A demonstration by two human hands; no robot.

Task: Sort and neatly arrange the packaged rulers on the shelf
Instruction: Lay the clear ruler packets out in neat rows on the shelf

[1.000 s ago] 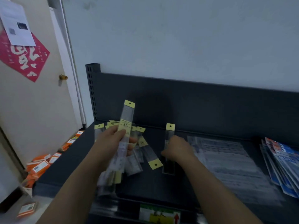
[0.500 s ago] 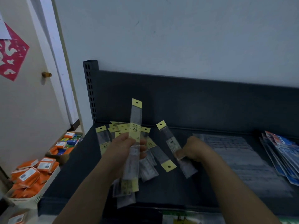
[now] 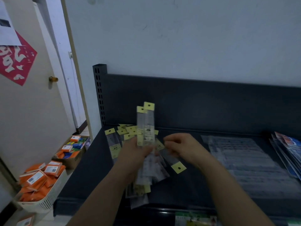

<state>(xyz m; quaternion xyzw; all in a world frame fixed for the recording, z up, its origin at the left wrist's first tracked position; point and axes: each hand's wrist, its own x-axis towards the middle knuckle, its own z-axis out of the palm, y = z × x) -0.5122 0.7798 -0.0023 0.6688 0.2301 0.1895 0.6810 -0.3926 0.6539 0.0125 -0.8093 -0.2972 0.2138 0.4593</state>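
Since 0.5 s ago: a second yellow header tab now stands beside the first at the top of the upright bundle of packaged rulers (image 3: pixel 145 132). The tilted ruler that the right hand carried then is no longer out to the side. Right hand (image 3: pixel 184 146) has come in and is now just beside the bundle.

Left hand (image 3: pixel 135 154): fingers wrapped round the bundle at its middle, holding it near upright above the shelf (image 3: pixel 84 168). The two tabs at the top are slightly staggered. Lower ends of the sleeves hang below the hand, blurred.

Right hand: fingers curled, tips toward the bundle's right edge. Cannot tell whether they pinch a sleeve or hold nothing, because of motion blur there.

On the shelf, behind and left of the left hand: loose rulers (image 3: pixel 128 130) in an untidy heap, tabs pointing several ways. A separate ruler (image 3: pixel 113 144) lies at the heap's left, tab to the rear. A single ruler (image 3: pixel 172 160) lies diagonally under the right hand, yellow tab toward the front right.

Right half of the shelf: flat clear sleeves (image 3: pixel 241 154) with print. At far right, a fan of blue and red packets (image 3: pixel 290 149).

Floor, left of the shelf: white basket (image 3: pixel 47 202) holding orange packs (image 3: pixel 37 178), with a cardboard box (image 3: pixel 74 161) of orange and blue packs behind it. Door (image 3: pixel 32 111) with brass knob (image 3: pixel 53 79) and red paper cutting (image 3: pixel 14 62).
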